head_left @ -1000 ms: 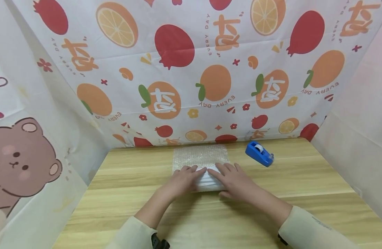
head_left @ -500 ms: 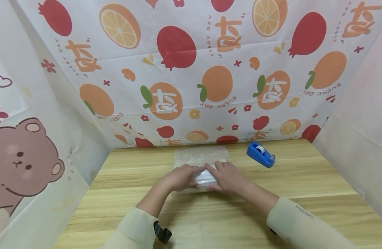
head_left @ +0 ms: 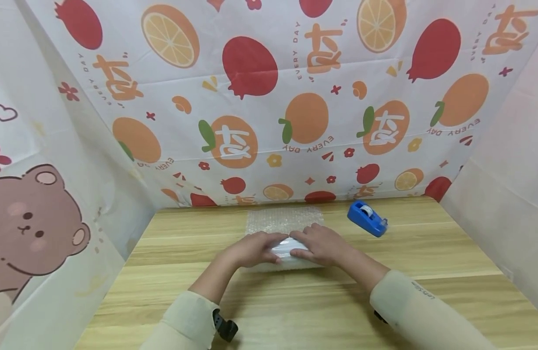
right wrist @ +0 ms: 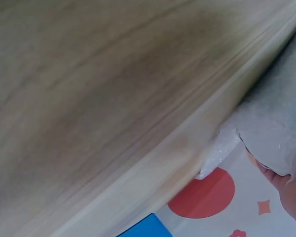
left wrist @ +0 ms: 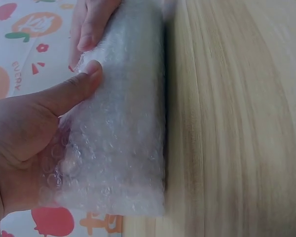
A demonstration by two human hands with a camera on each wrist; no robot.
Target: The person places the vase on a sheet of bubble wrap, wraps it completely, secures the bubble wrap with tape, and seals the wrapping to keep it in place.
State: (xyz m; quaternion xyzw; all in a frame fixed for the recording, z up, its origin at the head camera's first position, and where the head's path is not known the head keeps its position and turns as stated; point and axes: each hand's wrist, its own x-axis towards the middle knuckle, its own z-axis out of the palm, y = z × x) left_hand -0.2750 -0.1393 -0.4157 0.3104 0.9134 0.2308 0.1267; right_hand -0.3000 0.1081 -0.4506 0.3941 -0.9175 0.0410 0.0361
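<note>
And there it was, the pale, translucent bubble-wrap bundle (head_left: pixel 284 249), lying crosswise on the light-brown wood-grain table (head_left: pixel 181 257) with both bare hands on it! It looked light and soft, springy on the outside, though whatever sat inside could not be made out. The film shone, so it probably promised a slightly slippery surface; hard squeezing would likely have flattened its bubbles. Best hold, by the look of it: a broad, gentle pinch toward each end, thumbs on the near side and fingers beyond.

And that was much how the hands had it! The left hand (head_left: pixel 255 249) pinched its left part, the thumb (left wrist: pixel 92 69) pressing on the wrap and the other fingers behind, partly hidden. The right hand (head_left: pixel 323 244) held the right part, thumb across the near face, fingers over the far side; the right wrist view caught little of that grip. Between the two, the bundle's white middle showed. Just beyond lay the flat, clear bubble-wrap sheet (head_left: pixel 284 219); whether it joined the bundle, the hands concealed. Off to the right, well apart, stood the blue plastic tape dispenser (head_left: pixel 367 218).
</note>
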